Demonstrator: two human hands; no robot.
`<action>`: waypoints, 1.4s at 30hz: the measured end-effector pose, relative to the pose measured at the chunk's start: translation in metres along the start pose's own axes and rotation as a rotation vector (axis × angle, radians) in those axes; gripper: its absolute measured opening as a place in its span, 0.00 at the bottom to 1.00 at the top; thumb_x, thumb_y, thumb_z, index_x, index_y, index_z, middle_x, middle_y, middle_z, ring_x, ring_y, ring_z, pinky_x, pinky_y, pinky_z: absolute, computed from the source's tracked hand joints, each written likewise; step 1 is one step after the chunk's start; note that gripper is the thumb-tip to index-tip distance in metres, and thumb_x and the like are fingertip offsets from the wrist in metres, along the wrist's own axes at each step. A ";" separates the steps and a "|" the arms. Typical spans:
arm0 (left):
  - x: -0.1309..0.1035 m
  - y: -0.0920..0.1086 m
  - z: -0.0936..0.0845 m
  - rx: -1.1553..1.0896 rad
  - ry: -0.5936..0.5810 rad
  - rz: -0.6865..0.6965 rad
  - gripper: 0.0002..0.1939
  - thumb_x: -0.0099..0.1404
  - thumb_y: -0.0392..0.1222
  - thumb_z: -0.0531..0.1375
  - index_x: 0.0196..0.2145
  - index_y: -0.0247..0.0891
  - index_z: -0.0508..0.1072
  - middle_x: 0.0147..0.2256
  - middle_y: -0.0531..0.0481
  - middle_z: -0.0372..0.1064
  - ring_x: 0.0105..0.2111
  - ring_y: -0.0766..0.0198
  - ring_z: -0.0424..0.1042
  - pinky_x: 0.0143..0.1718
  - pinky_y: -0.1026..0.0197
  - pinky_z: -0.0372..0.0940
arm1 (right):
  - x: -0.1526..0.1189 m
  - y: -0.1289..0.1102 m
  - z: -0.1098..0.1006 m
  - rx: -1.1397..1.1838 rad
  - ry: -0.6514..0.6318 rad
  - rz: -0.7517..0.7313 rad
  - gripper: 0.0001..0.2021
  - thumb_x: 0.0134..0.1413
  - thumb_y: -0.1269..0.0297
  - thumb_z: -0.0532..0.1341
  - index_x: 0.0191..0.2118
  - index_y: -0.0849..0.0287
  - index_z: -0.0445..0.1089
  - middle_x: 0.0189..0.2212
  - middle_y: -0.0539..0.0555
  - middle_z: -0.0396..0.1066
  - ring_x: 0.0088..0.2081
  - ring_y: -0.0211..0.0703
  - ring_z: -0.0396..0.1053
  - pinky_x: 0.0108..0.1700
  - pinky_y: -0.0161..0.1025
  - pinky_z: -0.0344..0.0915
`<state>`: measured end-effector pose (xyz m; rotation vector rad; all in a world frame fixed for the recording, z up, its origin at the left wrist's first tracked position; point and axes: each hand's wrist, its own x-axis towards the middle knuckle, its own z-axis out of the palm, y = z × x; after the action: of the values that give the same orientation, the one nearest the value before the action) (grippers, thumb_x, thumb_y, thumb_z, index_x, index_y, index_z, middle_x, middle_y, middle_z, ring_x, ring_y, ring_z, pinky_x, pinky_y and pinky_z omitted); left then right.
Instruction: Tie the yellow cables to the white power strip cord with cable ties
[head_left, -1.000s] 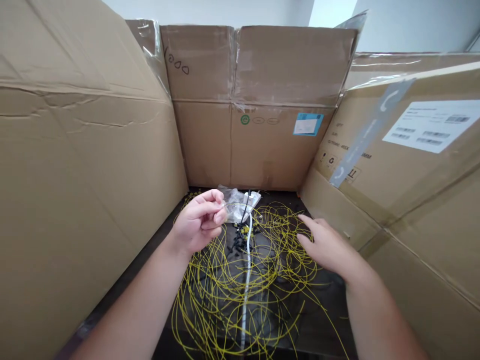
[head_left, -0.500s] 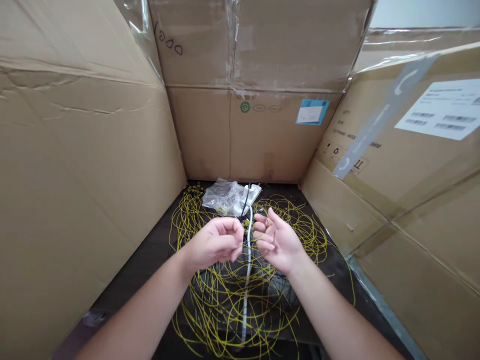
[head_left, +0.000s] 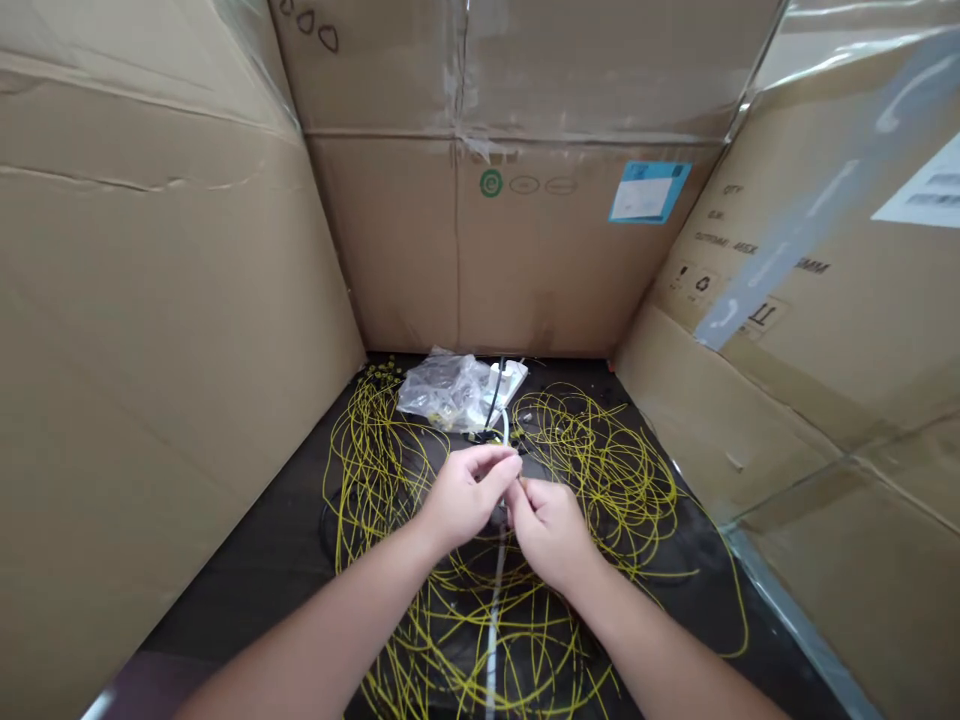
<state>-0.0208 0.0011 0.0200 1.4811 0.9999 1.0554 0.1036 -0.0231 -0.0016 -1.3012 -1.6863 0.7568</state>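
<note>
My left hand (head_left: 466, 492) and my right hand (head_left: 551, 528) meet over the middle of the dark table, fingertips touching or nearly so. Each is closed in a pinch; whatever lies between the fingers is too small and hidden to name. Thin yellow wires (head_left: 615, 470) spread in loose loops on both sides of the hands and below them. A white cable (head_left: 492, 640) runs beneath the hands towards me, partly covered by them. Just beyond the fingers, a black cable (head_left: 495, 395) stands up beside a crumpled clear plastic bag (head_left: 439, 385).
Tall cardboard boxes wall in the dark tabletop (head_left: 262, 560): a left box (head_left: 165, 330), a back box (head_left: 405, 250) and a right box (head_left: 757, 400) with grey tape. A bunch of small yellow wire ends (head_left: 382, 372) lies at the back left corner.
My hands, apart before, have come together at the fingertips. My right hand's fingers have closed from a loosely open pose. The view has shifted slightly.
</note>
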 end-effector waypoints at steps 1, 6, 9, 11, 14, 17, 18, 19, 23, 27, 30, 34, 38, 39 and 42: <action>-0.002 -0.003 0.003 -0.003 0.022 0.009 0.14 0.60 0.46 0.56 0.37 0.33 0.74 0.34 0.45 0.73 0.35 0.61 0.71 0.40 0.60 0.65 | -0.002 0.001 0.001 -0.071 0.005 -0.073 0.22 0.59 0.60 0.50 0.15 0.61 0.58 0.14 0.49 0.58 0.18 0.32 0.54 0.22 0.33 0.50; -0.010 -0.005 0.005 -0.019 0.011 0.051 0.11 0.61 0.43 0.56 0.32 0.33 0.76 0.33 0.45 0.72 0.35 0.61 0.70 0.40 0.60 0.64 | -0.006 0.002 0.000 -0.173 -0.038 -0.201 0.16 0.58 0.68 0.49 0.19 0.59 0.59 0.18 0.51 0.61 0.20 0.35 0.56 0.26 0.35 0.52; -0.010 -0.006 0.002 -0.070 -0.016 0.032 0.12 0.62 0.41 0.55 0.29 0.33 0.75 0.31 0.46 0.70 0.33 0.62 0.68 0.39 0.60 0.63 | -0.007 0.000 -0.001 -0.160 -0.095 -0.180 0.13 0.57 0.70 0.51 0.22 0.59 0.61 0.21 0.52 0.62 0.22 0.37 0.58 0.28 0.36 0.53; -0.010 -0.007 -0.001 -0.103 -0.029 0.007 0.12 0.62 0.41 0.54 0.28 0.33 0.75 0.30 0.46 0.69 0.33 0.62 0.68 0.38 0.60 0.63 | -0.007 -0.003 -0.003 -0.112 -0.126 -0.145 0.11 0.55 0.70 0.53 0.22 0.58 0.61 0.21 0.51 0.62 0.22 0.37 0.57 0.27 0.35 0.52; -0.008 -0.007 -0.007 -0.091 -0.054 0.029 0.12 0.62 0.40 0.55 0.27 0.33 0.75 0.29 0.47 0.67 0.31 0.64 0.66 0.36 0.61 0.61 | -0.006 -0.006 -0.008 0.033 -0.192 0.003 0.11 0.52 0.68 0.56 0.20 0.59 0.59 0.18 0.48 0.58 0.21 0.34 0.54 0.24 0.34 0.51; -0.007 -0.007 -0.011 -0.068 -0.061 0.049 0.12 0.62 0.39 0.55 0.25 0.33 0.74 0.27 0.48 0.66 0.30 0.65 0.65 0.34 0.62 0.60 | -0.003 -0.008 -0.012 0.136 -0.246 0.111 0.12 0.53 0.66 0.55 0.21 0.59 0.60 0.18 0.47 0.57 0.21 0.34 0.53 0.24 0.33 0.51; -0.006 -0.007 -0.012 -0.069 -0.064 0.045 0.12 0.62 0.39 0.55 0.25 0.33 0.74 0.27 0.49 0.65 0.29 0.65 0.64 0.34 0.62 0.60 | -0.002 -0.008 -0.013 0.128 -0.242 0.103 0.13 0.53 0.65 0.55 0.20 0.60 0.60 0.18 0.47 0.57 0.21 0.34 0.53 0.24 0.33 0.51; -0.006 -0.008 -0.012 -0.071 -0.071 0.039 0.12 0.62 0.40 0.55 0.25 0.33 0.73 0.27 0.49 0.65 0.29 0.65 0.64 0.33 0.63 0.60 | -0.001 -0.008 -0.012 0.107 -0.234 0.085 0.14 0.53 0.65 0.56 0.18 0.60 0.59 0.18 0.47 0.56 0.22 0.34 0.53 0.25 0.33 0.51; -0.005 -0.011 -0.010 -0.096 -0.097 0.013 0.11 0.61 0.40 0.56 0.27 0.32 0.74 0.27 0.49 0.67 0.30 0.66 0.64 0.34 0.63 0.59 | -0.002 -0.007 -0.009 0.150 -0.235 0.107 0.19 0.54 0.61 0.55 0.15 0.60 0.56 0.15 0.46 0.53 0.20 0.32 0.50 0.23 0.33 0.49; -0.005 -0.015 -0.008 -0.215 -0.061 -0.082 0.11 0.59 0.43 0.58 0.26 0.32 0.74 0.25 0.50 0.65 0.25 0.69 0.61 0.28 0.65 0.58 | -0.005 -0.006 -0.006 0.286 -0.239 0.262 0.18 0.53 0.57 0.56 0.17 0.61 0.63 0.12 0.46 0.56 0.15 0.32 0.53 0.19 0.32 0.50; -0.005 -0.017 -0.007 -0.315 -0.025 -0.154 0.12 0.57 0.44 0.60 0.26 0.31 0.73 0.24 0.51 0.64 0.22 0.71 0.59 0.25 0.66 0.56 | -0.006 -0.007 -0.005 0.346 -0.198 0.328 0.17 0.51 0.54 0.57 0.19 0.61 0.65 0.12 0.47 0.58 0.13 0.32 0.55 0.17 0.32 0.53; -0.006 -0.019 -0.005 -0.380 0.016 -0.195 0.12 0.55 0.45 0.62 0.26 0.31 0.74 0.24 0.50 0.65 0.23 0.70 0.60 0.25 0.65 0.57 | -0.006 -0.006 -0.002 0.397 -0.147 0.330 0.17 0.51 0.54 0.58 0.19 0.61 0.65 0.12 0.47 0.59 0.13 0.32 0.56 0.17 0.31 0.54; -0.005 -0.018 -0.004 -0.360 0.047 -0.184 0.12 0.54 0.45 0.63 0.23 0.32 0.73 0.22 0.51 0.64 0.22 0.70 0.60 0.24 0.65 0.57 | -0.007 -0.004 0.002 0.466 -0.117 0.322 0.18 0.51 0.53 0.58 0.19 0.61 0.64 0.11 0.47 0.57 0.13 0.32 0.55 0.17 0.31 0.53; -0.005 -0.017 -0.004 -0.354 0.053 -0.179 0.12 0.54 0.45 0.63 0.22 0.32 0.72 0.22 0.51 0.63 0.22 0.70 0.60 0.24 0.66 0.57 | -0.007 -0.003 0.003 0.483 -0.112 0.323 0.18 0.51 0.53 0.58 0.19 0.61 0.64 0.11 0.47 0.57 0.13 0.32 0.55 0.17 0.31 0.53; -0.005 -0.016 -0.004 -0.351 0.061 -0.168 0.12 0.55 0.44 0.63 0.22 0.32 0.71 0.22 0.52 0.62 0.22 0.71 0.59 0.24 0.66 0.55 | -0.007 -0.003 0.003 0.511 -0.105 0.325 0.18 0.51 0.52 0.58 0.20 0.61 0.64 0.13 0.47 0.58 0.14 0.32 0.56 0.17 0.31 0.54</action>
<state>-0.0275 -0.0003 0.0042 1.0677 0.9096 1.0951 0.1003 -0.0306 -0.0021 -1.1881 -1.2479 1.3664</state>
